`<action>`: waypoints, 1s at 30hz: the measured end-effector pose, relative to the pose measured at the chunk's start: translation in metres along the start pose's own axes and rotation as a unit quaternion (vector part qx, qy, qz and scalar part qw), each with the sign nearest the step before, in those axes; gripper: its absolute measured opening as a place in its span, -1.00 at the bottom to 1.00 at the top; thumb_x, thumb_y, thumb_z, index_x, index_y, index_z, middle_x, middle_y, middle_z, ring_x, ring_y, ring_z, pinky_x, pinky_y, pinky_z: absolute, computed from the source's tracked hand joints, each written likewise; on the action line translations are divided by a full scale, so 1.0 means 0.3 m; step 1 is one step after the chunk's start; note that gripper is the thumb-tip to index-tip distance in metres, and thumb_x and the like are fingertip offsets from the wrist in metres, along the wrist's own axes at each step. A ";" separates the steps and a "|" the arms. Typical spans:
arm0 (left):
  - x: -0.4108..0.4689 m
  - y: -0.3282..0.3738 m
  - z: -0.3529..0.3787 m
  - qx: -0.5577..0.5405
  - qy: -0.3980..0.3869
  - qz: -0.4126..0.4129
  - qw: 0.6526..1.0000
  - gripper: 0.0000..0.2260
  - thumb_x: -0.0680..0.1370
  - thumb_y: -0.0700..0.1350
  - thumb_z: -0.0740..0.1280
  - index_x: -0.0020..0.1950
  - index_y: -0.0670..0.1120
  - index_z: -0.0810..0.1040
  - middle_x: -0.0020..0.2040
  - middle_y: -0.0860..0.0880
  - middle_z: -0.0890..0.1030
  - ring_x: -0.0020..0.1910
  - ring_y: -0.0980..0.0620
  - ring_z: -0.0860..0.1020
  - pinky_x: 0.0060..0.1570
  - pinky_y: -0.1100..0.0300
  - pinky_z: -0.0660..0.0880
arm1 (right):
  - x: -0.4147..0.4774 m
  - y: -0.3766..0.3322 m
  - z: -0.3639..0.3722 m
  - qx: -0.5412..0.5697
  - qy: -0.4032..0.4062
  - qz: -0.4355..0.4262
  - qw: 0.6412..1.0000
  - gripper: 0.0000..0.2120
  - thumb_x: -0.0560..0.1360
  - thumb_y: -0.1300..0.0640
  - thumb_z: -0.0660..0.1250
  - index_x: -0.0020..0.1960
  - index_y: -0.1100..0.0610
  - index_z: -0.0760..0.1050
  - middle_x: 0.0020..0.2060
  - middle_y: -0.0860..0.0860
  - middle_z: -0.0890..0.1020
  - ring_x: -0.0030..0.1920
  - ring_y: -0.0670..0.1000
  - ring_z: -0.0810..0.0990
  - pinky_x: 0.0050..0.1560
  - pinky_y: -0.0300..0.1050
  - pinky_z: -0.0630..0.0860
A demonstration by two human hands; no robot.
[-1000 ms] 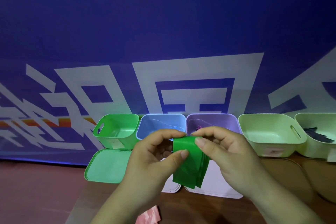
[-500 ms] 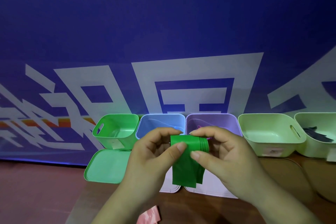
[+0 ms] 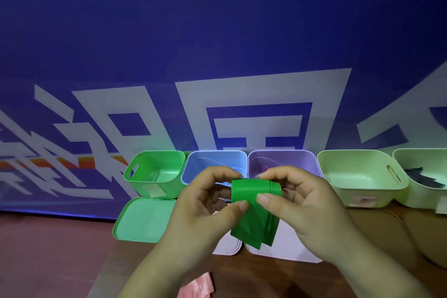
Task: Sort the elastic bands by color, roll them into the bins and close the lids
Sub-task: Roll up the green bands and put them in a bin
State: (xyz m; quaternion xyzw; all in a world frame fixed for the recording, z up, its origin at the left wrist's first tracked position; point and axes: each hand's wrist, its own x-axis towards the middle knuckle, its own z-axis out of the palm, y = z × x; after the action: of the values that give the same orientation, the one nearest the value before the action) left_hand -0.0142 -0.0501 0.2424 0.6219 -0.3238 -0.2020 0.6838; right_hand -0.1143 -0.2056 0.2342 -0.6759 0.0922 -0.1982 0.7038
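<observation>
At centre frame the left hand (image 3: 208, 203) and right hand (image 3: 302, 203) both pinch the half-rolled green band (image 3: 254, 210) between thumbs and curled fingers, and its springy layers could uncoil if either thumb slackens before reaching the green bin (image 3: 154, 172) at left.

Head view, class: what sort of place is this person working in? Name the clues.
Probably a staged sorting station rather than a home: a wooden table before a blue printed banner, a row of open coloured bins with lids laid in front, and a green elastic band part rolled.
</observation>
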 end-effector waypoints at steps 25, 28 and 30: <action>0.006 -0.010 -0.004 -0.037 0.011 -0.021 0.999 -0.78 0.37 -0.29 0.46 -0.06 -0.05 0.60 -0.23 -0.11 0.63 -0.24 -0.04 0.55 -0.23 0.18 0.54 | 0.001 0.022 -0.016 -0.096 -0.045 -0.041 0.994 -0.66 0.34 0.17 0.46 0.05 -0.10 0.54 -0.09 -0.04 0.64 -0.11 0.03 0.63 -0.04 -0.17 0.57; 0.007 -0.007 0.002 -0.035 0.013 -0.022 0.999 -0.80 0.37 -0.30 0.43 -0.09 -0.04 0.61 -0.25 -0.07 0.62 -0.26 0.02 0.55 -0.25 0.22 0.53 | 0.003 0.026 -0.014 -0.105 -0.045 -0.049 0.992 -0.66 0.34 0.15 0.46 0.06 -0.10 0.53 -0.09 -0.06 0.63 -0.11 0.03 0.63 -0.01 -0.11 0.59; 0.006 -0.008 0.002 -0.032 0.013 -0.022 0.999 -0.80 0.37 -0.29 0.43 -0.08 -0.05 0.61 -0.25 -0.07 0.61 -0.26 0.03 0.54 -0.26 0.23 0.53 | 0.003 0.030 -0.014 -0.099 -0.044 -0.050 0.993 -0.67 0.32 0.09 0.45 0.06 -0.09 0.53 -0.09 -0.05 0.63 -0.10 0.05 0.63 -0.01 -0.07 0.60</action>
State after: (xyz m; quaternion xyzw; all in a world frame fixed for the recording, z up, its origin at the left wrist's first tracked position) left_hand -0.0131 -0.0521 0.2405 0.6089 -0.2947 -0.2196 0.7030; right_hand -0.1138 -0.2098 0.2251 -0.7543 0.0463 -0.1931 0.6258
